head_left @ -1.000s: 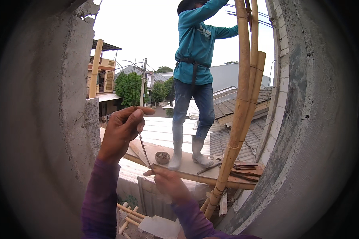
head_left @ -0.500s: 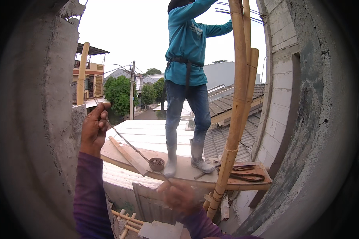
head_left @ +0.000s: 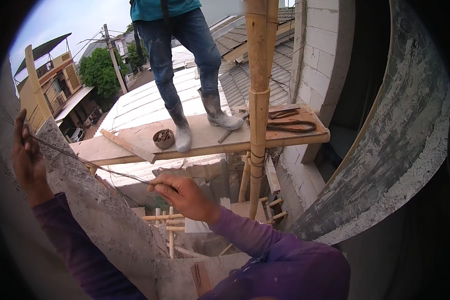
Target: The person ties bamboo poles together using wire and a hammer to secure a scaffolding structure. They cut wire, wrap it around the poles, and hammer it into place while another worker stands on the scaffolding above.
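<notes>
1. Sleeves, purple, two: the right one point(head_left: 250, 232) reaching across the body, the left one point(head_left: 80, 245) raised along the left side.
2. Right hand point(head_left: 185, 197), bare: thumb and forefinger together, clamped on the lower end of item 3. Of the two hands, the one nearer the middle of the opening.
3. Wire bundle point(head_left: 78, 158), thin, dark, several strands: suspended between the hands. Long axis slants from upper left, at the left fingers, down to the right fingertips; slight sag. From the right fingers it lies leftward and up; from the left, rightward and down.
4. Left hand point(head_left: 30, 160), bare: raised higher than the right, fingers pointing up, wire meeting them. Whether they pinch it or merely let it rest, I cannot tell from here.
5. Rough concrete wall point(head_left: 95, 210): behind and below the wire, left side.
6. Bamboo pole point(head_left: 257, 115), upright: well to the right of both hands, in front of item 7.
7. Plank platform point(head_left: 210, 143): beyond the hands, bearing a wood batten point(head_left: 127, 146), a round bowl point(head_left: 163, 146) of dark bits and a dark looped strap point(head_left: 300, 127).
8. Co-worker point(head_left: 177, 45), blue jeans, grey boots: standing on the platform, hands out of view.
9. Utility pole point(head_left: 115, 60) and green tree point(head_left: 97, 67): farthest, upper left.
</notes>
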`<state>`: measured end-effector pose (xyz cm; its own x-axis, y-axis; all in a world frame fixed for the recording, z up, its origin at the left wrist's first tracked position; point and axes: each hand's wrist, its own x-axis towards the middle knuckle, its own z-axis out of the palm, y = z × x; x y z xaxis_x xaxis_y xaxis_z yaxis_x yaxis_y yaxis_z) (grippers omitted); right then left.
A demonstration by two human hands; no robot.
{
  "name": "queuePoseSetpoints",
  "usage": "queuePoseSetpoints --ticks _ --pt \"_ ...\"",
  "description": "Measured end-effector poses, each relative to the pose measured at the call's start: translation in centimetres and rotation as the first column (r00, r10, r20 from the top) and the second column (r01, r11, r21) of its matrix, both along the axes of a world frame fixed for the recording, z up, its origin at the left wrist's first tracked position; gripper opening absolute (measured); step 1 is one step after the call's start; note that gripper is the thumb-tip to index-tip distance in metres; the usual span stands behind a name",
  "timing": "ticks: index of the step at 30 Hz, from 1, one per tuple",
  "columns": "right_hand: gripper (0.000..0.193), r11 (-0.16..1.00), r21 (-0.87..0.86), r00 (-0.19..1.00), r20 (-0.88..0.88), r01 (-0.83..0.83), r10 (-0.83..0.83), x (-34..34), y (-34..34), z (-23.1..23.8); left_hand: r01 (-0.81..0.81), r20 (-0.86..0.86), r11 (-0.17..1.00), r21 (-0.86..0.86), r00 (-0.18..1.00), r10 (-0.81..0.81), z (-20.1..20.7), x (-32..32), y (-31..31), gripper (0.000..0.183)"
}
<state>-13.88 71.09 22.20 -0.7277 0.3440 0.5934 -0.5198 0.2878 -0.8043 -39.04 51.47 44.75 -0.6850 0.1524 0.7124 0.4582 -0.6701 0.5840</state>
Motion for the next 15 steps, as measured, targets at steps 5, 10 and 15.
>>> queuePoseSetpoints --ticks 5,10,15 --pt "0.022 0.936 0.308 0.983 -0.012 -0.173 0.185 0.3 -1.1 -2.3 0.086 0.026 0.995 -0.043 0.996 -0.084 -0.6 1.8 7.1 0.028" --pt "0.022 0.986 -0.149 0.991 0.098 -0.076 0.091 1.8 2.3 1.2 0.152 -0.025 0.988 -0.037 0.988 -0.153 2.0 2.3 9.3 0.031" --pt "0.022 0.984 -0.124 0.991 -0.031 0.128 -0.132 3.5 4.6 5.0 0.246 -0.144 0.950 -0.191 0.951 -0.275 2.5 6.9 13.0 0.047"
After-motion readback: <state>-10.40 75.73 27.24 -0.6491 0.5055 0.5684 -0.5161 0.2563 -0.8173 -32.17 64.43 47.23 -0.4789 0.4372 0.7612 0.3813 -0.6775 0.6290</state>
